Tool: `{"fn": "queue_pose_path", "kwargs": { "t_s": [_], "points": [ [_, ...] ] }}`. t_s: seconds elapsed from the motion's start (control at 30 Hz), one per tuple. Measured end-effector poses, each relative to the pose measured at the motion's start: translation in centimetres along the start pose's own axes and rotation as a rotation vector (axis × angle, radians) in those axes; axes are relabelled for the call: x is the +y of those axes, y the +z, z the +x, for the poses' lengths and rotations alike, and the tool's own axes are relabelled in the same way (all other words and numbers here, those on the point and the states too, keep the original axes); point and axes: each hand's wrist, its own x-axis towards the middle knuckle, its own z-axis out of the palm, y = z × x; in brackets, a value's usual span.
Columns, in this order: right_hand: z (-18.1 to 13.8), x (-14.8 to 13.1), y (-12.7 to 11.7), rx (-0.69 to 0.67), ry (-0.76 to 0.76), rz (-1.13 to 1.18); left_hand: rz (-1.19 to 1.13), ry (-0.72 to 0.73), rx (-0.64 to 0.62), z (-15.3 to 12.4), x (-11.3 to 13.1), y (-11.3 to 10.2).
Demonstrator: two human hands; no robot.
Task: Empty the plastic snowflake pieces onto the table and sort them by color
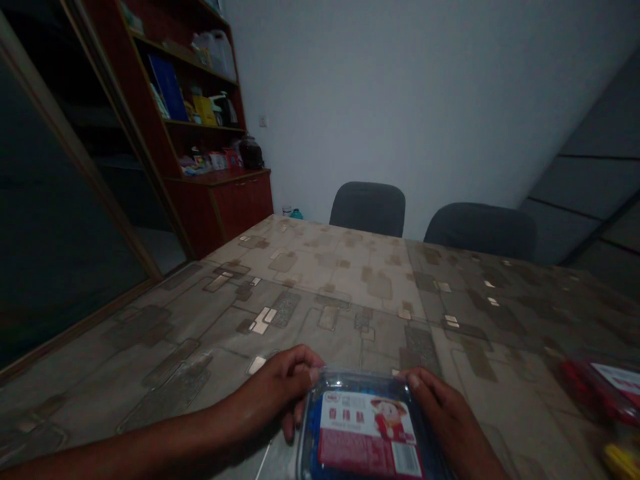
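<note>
A clear plastic box point(367, 430) with a red and white label lies on the patterned table point(320, 300) at the near edge. My left hand point(280, 390) curls around its left side, fingers closed against the rim. On the box's right side my right hand point(447, 417) grips the other edge, thumb on the top corner. Dark blue contents show through the lid; I cannot make out what they are.
A red packet point(600, 390) and something yellow point(620, 460) lie at the table's right edge. Two grey chairs point(367, 208) point(480, 230) stand at the far side. A red-brown shelf cabinet point(200, 133) with assorted items fills the back left, beside a dark glass door point(55, 220).
</note>
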Motion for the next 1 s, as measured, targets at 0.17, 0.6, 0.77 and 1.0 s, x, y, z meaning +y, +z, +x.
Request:
{"fn": "queue_pose_path", "kwargs": {
  "t_s": [0.17, 0.6, 0.77, 1.0],
  "points": [
    [0.2, 0.1, 0.1, 0.04, 0.004, 0.021, 0.005, -0.01, 0.057, 0.4, 0.5, 0.3],
    [-0.5, -0.8, -0.8, 0.174, -0.363, -0.419, 0.825, 0.454, 0.12, -1.2, 1.4, 0.0],
    [-1.4, 0.0, -1.8, 0.175, -0.863, -0.876, 1.459, 0.976, -0.012, -1.0, -0.8, 1.2],
    [-1.7, 3.4, -0.2, 0.137, -1.129, -1.199, 1.774, 1.012, 0.013, 0.3, -5.9, 2.9]
  ]
}}
